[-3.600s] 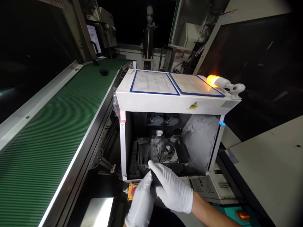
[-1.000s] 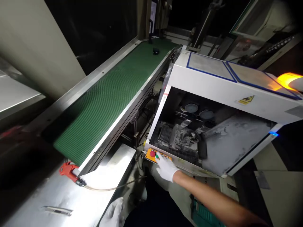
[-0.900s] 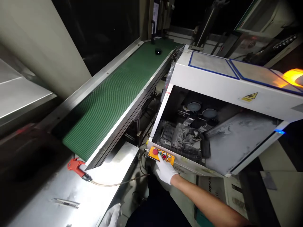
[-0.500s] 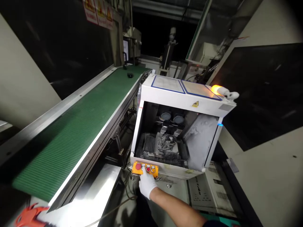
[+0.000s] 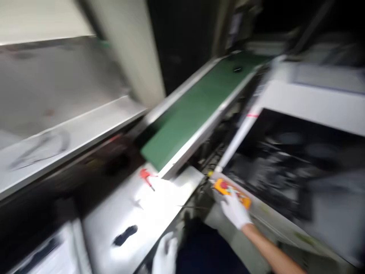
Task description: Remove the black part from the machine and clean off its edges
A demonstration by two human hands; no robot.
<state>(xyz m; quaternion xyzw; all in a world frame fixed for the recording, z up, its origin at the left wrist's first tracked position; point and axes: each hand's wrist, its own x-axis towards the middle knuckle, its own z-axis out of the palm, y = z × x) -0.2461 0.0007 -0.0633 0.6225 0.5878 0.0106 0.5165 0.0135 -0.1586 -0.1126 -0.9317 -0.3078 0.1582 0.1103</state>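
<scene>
The view is blurred by motion. My right hand, in a white glove, rests with its fingers on the orange button box at the lower front of the white machine. The machine's dark open chamber lies just beyond the box. My left hand, also gloved, hangs low beside the edge of the shiny metal table and holds nothing I can make out. A small black object lies on that table.
A green conveyor belt runs away to the upper right, with a small dark item far along it. A red air gun lies on the table near the belt's end. A grey metal shelf is at the left.
The view has swung left and down and is now blurred. My right hand stays on the orange button box. My left hand has come back into view at the bottom.
</scene>
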